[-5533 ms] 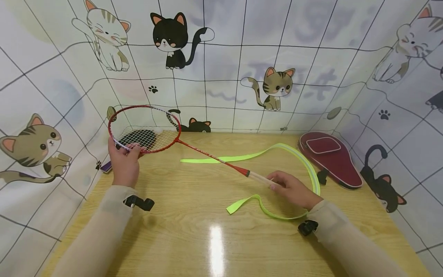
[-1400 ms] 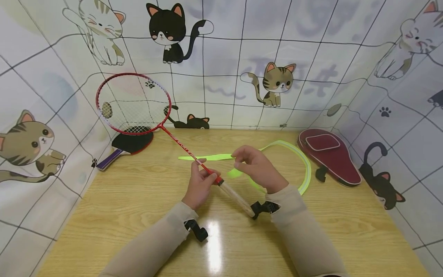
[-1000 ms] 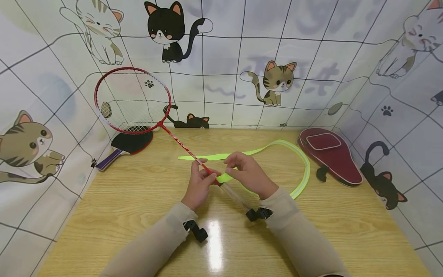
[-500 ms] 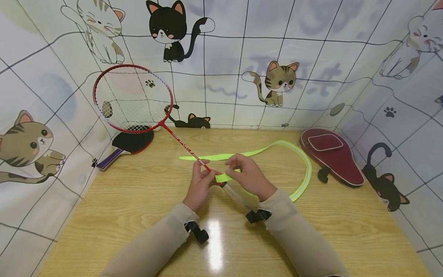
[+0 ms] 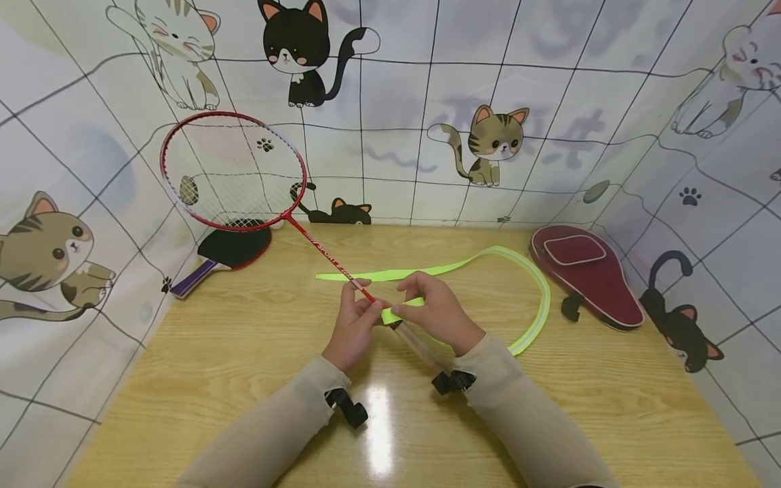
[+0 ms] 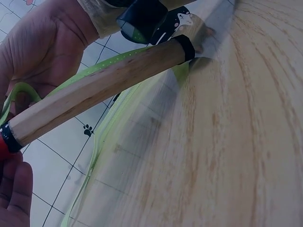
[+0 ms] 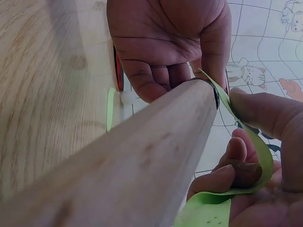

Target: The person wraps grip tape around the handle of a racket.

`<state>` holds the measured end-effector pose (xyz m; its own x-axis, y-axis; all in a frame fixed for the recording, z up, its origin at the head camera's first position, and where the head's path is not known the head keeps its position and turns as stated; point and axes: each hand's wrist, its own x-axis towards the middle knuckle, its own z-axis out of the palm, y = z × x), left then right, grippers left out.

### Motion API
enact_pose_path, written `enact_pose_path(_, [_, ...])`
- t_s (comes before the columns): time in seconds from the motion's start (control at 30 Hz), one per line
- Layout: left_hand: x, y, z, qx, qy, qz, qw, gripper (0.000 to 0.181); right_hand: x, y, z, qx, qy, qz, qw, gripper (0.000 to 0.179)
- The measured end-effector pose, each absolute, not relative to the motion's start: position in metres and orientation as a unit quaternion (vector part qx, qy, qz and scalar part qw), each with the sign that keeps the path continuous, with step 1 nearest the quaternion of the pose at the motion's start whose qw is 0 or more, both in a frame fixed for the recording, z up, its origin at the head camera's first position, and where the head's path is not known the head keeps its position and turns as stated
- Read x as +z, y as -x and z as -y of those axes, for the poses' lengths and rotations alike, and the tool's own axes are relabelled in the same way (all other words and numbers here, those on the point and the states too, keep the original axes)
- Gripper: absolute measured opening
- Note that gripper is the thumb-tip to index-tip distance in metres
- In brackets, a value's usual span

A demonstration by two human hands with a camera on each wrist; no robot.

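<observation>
In the head view my left hand (image 5: 352, 332) holds a red badminton racket (image 5: 320, 248) low on its shaft, head tilted up toward the back left. Its bare wooden handle (image 6: 102, 87) crosses the left wrist view, black bands at both ends. My right hand (image 5: 445, 315) holds one end of a yellow-green strip (image 5: 543, 298), like grip tape, against the top of the handle. Seen in the right wrist view, the thumb (image 7: 260, 111) lies on the strip (image 7: 258, 142) and the other fingers curl beneath it. The rest of the strip loops across the table.
A black table tennis paddle (image 5: 234, 247) with a purple handle lies at the back left, behind the racket head. At the back right lies a dark red case (image 5: 586, 278), a small black piece (image 5: 571, 308) beside it. Cat-patterned cloth (image 5: 396, 135) encloses the wooden table (image 5: 274, 407).
My left hand has gone from the racket's head to its shaft, raising the head. My right hand has left the handle, picked up the strip's end and brought it to the handle's top.
</observation>
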<state>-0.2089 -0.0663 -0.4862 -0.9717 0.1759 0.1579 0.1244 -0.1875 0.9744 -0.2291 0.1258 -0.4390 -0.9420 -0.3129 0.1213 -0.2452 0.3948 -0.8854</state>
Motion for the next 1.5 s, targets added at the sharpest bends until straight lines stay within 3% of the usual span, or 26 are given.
enact_pose_path(0.23, [-0.4843,0.2111,0.0675,0.754,-0.145,-0.641,0.018,0.042,-0.4363,0.2266,-0.1244,-0.501,0.174,-0.847,0.041,0.038])
enact_pose_path(0.5, [-0.485,0.2094,0.0696,0.733,-0.14,-0.665,0.014,0.043,-0.4307,0.2218,-0.1235,-0.487,0.166,-0.854,0.076,0.037])
enact_pose_path(0.9, [-0.4852,0.2102,0.071,0.702,-0.141,-0.698,0.0,0.051,-0.4347,0.2234,-0.1241,-0.476,0.168,-0.859,0.083,0.032])
enact_pose_path(1.3, [-0.4809,0.2111,0.0722,0.731,-0.132,-0.669,0.043,0.056,-0.437,0.2254,-0.1282,-0.468,0.178,-0.861,0.092,0.034])
enact_pose_path(1.5, [-0.4811,0.2117,0.0736,0.72,-0.142,-0.679,0.033,0.056,-0.4359,0.2251,-0.1276,-0.472,0.183,-0.857,0.096,0.033])
